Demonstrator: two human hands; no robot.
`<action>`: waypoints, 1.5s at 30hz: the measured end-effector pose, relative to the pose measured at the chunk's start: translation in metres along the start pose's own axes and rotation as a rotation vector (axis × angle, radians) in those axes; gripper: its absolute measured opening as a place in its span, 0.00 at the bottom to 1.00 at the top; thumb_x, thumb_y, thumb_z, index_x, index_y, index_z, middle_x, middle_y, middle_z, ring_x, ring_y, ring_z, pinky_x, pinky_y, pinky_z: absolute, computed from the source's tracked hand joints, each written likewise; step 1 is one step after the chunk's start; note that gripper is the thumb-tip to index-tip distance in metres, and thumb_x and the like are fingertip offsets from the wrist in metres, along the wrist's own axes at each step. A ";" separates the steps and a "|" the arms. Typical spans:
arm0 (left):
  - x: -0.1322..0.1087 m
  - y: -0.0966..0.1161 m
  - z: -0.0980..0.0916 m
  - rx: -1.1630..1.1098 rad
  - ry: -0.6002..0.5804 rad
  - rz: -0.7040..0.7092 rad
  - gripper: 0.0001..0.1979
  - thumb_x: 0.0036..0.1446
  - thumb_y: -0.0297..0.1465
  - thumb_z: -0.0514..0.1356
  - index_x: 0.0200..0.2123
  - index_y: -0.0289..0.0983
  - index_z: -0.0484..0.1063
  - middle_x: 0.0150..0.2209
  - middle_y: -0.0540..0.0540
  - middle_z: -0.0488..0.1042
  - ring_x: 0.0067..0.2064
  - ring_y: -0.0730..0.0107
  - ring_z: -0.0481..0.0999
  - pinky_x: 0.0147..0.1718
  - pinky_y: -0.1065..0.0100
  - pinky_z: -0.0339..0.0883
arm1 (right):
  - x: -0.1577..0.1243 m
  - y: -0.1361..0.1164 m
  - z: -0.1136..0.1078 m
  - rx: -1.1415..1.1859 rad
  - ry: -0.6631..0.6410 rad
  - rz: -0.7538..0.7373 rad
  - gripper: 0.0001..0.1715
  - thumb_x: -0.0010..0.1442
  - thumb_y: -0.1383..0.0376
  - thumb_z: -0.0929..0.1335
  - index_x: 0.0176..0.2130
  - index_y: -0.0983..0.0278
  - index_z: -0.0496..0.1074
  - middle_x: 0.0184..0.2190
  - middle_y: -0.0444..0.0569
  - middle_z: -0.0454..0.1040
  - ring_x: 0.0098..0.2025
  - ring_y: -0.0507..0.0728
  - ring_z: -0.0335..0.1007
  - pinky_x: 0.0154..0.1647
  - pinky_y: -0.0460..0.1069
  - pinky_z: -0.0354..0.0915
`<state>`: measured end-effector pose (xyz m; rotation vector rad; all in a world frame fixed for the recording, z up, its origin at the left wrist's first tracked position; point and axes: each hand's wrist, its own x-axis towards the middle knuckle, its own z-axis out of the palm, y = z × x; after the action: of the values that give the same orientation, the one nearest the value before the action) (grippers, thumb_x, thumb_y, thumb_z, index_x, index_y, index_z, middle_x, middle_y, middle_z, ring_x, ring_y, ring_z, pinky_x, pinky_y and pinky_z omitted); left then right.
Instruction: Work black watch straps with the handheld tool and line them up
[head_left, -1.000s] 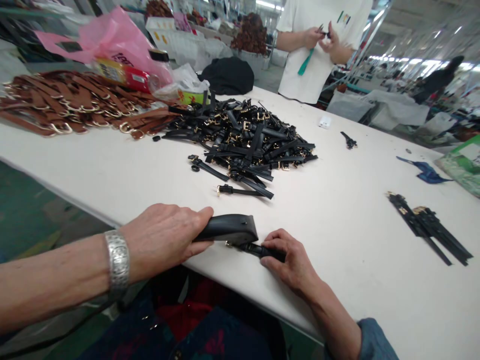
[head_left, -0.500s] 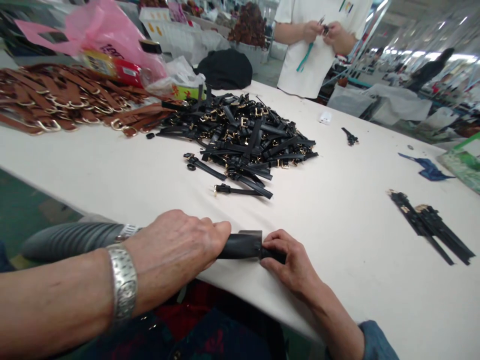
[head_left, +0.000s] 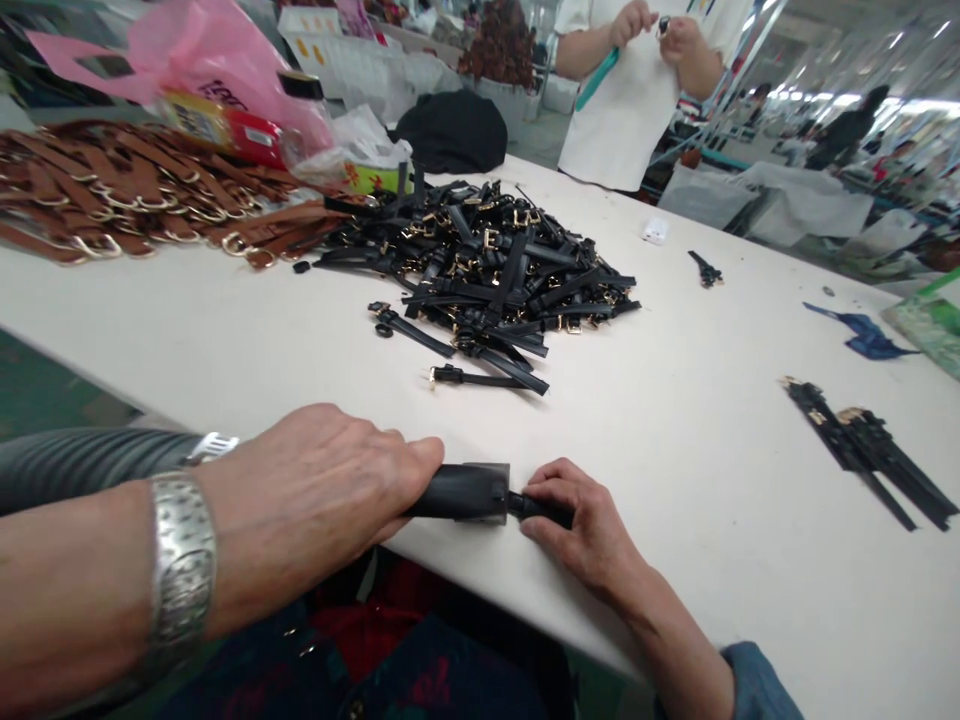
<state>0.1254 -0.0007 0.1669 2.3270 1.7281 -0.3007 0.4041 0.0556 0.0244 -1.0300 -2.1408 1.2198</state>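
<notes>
well, the left hand [head_left: 319,485] is wrapped around a black tool [head_left: 459,492]. the right hand [head_left: 592,527] pinches a black strap [head_left: 553,512] beside it.

No text can be read; dark lettering on the pink bag [head_left: 202,50] is too blurred.

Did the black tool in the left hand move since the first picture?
Yes. Against the black pile, the tool now sits lower in the view, farther from the pile, and slightly more left.
</notes>
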 end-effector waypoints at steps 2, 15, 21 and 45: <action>0.011 0.008 0.000 0.062 -0.050 0.013 0.08 0.64 0.25 0.60 0.39 0.44 0.76 0.27 0.48 0.80 0.26 0.57 0.78 0.28 0.60 0.58 | 0.000 0.002 -0.001 0.007 0.006 -0.007 0.14 0.57 0.75 0.75 0.41 0.59 0.87 0.45 0.50 0.82 0.46 0.60 0.82 0.50 0.52 0.77; 0.012 -0.036 0.017 0.101 0.026 -0.054 0.09 0.67 0.40 0.62 0.46 0.45 0.78 0.32 0.44 0.86 0.32 0.50 0.84 0.31 0.58 0.63 | 0.002 0.006 -0.001 0.021 0.014 -0.002 0.15 0.54 0.76 0.75 0.38 0.59 0.87 0.43 0.48 0.82 0.46 0.59 0.82 0.50 0.52 0.77; 0.001 -0.032 0.009 0.033 0.010 0.019 0.04 0.66 0.37 0.62 0.40 0.47 0.76 0.27 0.48 0.81 0.27 0.55 0.77 0.30 0.57 0.55 | -0.001 0.000 0.002 0.042 0.013 0.019 0.15 0.54 0.75 0.75 0.39 0.59 0.87 0.43 0.49 0.83 0.46 0.59 0.83 0.50 0.53 0.77; -0.009 -0.046 0.050 -0.125 -0.060 -0.156 0.20 0.70 0.51 0.58 0.49 0.43 0.80 0.35 0.43 0.86 0.36 0.50 0.83 0.33 0.59 0.59 | -0.001 0.005 0.000 -0.002 0.030 0.019 0.13 0.55 0.74 0.75 0.39 0.60 0.86 0.43 0.50 0.83 0.45 0.60 0.83 0.47 0.52 0.76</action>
<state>0.0771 -0.0109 0.1196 2.0808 1.8464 -0.2777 0.4065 0.0558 0.0200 -1.0657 -2.1139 1.2040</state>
